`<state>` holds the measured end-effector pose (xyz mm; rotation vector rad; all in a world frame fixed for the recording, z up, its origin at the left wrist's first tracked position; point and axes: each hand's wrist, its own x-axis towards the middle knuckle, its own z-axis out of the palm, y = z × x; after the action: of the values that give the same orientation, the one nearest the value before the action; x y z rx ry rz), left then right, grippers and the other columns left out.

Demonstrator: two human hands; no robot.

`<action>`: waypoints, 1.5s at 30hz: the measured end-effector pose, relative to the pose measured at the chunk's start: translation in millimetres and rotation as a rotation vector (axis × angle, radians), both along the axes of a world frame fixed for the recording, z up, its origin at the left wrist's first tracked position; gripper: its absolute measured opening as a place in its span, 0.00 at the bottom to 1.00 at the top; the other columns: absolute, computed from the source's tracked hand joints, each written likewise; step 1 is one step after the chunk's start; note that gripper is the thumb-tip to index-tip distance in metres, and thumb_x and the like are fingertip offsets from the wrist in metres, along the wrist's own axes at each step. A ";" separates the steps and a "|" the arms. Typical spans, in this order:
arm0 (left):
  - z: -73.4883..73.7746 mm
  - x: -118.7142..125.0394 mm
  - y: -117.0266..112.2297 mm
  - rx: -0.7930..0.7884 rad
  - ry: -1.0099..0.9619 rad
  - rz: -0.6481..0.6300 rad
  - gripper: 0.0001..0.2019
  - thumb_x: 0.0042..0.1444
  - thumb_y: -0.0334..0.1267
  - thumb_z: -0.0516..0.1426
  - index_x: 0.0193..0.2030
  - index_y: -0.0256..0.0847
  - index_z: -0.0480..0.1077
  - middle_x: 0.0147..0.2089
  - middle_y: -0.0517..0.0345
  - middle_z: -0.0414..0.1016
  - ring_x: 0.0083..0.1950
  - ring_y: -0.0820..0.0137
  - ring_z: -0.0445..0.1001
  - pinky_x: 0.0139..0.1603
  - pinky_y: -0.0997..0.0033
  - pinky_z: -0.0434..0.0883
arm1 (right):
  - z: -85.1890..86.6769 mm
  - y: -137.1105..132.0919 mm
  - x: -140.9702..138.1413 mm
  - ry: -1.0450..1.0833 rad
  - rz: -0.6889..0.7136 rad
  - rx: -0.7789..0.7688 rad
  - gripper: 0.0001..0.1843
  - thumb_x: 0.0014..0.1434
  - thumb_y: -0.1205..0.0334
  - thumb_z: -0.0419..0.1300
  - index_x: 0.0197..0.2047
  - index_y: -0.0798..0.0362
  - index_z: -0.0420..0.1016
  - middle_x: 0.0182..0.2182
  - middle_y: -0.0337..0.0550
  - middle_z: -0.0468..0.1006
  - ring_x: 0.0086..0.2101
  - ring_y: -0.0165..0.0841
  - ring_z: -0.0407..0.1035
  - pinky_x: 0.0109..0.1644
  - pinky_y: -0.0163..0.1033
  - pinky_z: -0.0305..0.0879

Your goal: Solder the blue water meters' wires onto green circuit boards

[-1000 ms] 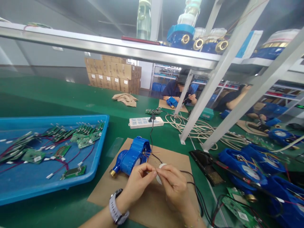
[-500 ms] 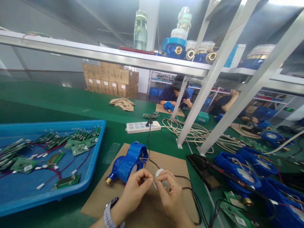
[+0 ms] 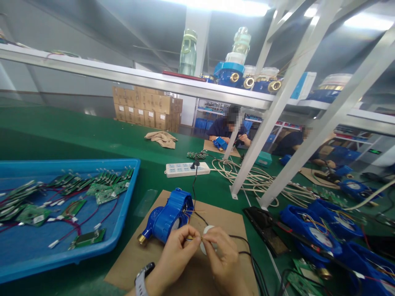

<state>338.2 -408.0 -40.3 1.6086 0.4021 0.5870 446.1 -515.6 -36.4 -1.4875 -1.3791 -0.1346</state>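
A blue water meter (image 3: 166,218) with a brass fitting lies on its side on a brown cardboard sheet (image 3: 145,263). Thin coloured wires (image 3: 189,211) come out of its right side. Just right of the meter, my left hand (image 3: 182,250) is closed, pinching a thin wire between thumb and forefinger. My right hand (image 3: 224,255) pinches at the same spot, its fingertips almost meeting the left ones; the wire's end is too small to make out. Partly behind my right hand sits a round white disc (image 3: 204,246).
At left stands a blue tray (image 3: 123,213) of green circuit boards. A power strip (image 3: 187,169), coiled cables (image 3: 256,181) and shelf posts (image 3: 251,158) are ahead. More blue meters (image 3: 317,234) and a black tool (image 3: 265,230) lie right. Co-workers (image 3: 228,127) sit across the bench.
My head view has tilted up slightly, so the scene sits a little lower. Both hands stay pinched together at the wire, with only small finger movement.
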 end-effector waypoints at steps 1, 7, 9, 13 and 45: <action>-0.1 -0.1 0.7 0.003 0.009 -0.002 0.13 0.55 0.45 0.55 0.28 0.36 0.67 0.25 0.62 0.62 0.27 0.75 0.56 0.28 0.75 0.56 | -0.5 -0.1 0.6 -0.025 0.001 0.007 0.08 0.59 0.71 0.54 0.36 0.51 0.72 0.29 0.41 0.73 0.32 0.31 0.68 0.36 0.37 0.65; 2.0 -0.8 0.5 0.019 0.035 0.006 0.11 0.53 0.43 0.56 0.28 0.36 0.68 0.23 0.63 0.60 0.24 0.76 0.53 0.24 0.76 0.52 | -6.5 0.1 -1.1 -0.117 -0.039 0.079 0.09 0.57 0.74 0.55 0.36 0.51 0.71 0.27 0.41 0.72 0.30 0.31 0.67 0.34 0.37 0.63; 3.3 -0.7 -1.0 0.029 0.036 0.016 0.11 0.53 0.43 0.56 0.28 0.37 0.67 0.23 0.63 0.59 0.23 0.77 0.52 0.23 0.76 0.51 | -8.0 1.1 -2.1 -0.117 -0.048 0.101 0.09 0.56 0.74 0.55 0.35 0.51 0.71 0.27 0.41 0.71 0.30 0.31 0.67 0.34 0.36 0.63; 4.4 -0.1 -1.9 0.078 0.027 0.033 0.11 0.56 0.44 0.54 0.29 0.38 0.64 0.25 0.63 0.60 0.25 0.75 0.55 0.26 0.76 0.56 | -2.9 4.5 -2.6 -0.059 -0.069 0.114 0.06 0.57 0.72 0.55 0.33 0.52 0.69 0.26 0.39 0.70 0.29 0.30 0.67 0.33 0.34 0.63; -8.9 -5.7 5.1 0.336 0.073 0.023 0.13 0.58 0.49 0.52 0.36 0.40 0.65 0.27 0.62 0.65 0.25 0.73 0.63 0.25 0.75 0.61 | -31.0 -226.4 73.7 -0.135 -1.147 -0.613 0.22 0.54 0.55 0.55 0.52 0.52 0.67 0.45 0.50 0.76 0.48 0.47 0.69 0.57 0.60 0.57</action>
<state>332.5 -402.9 -49.2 1.9531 0.3908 0.6399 519.8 -742.0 -67.4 -2.6879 -0.4959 -0.5674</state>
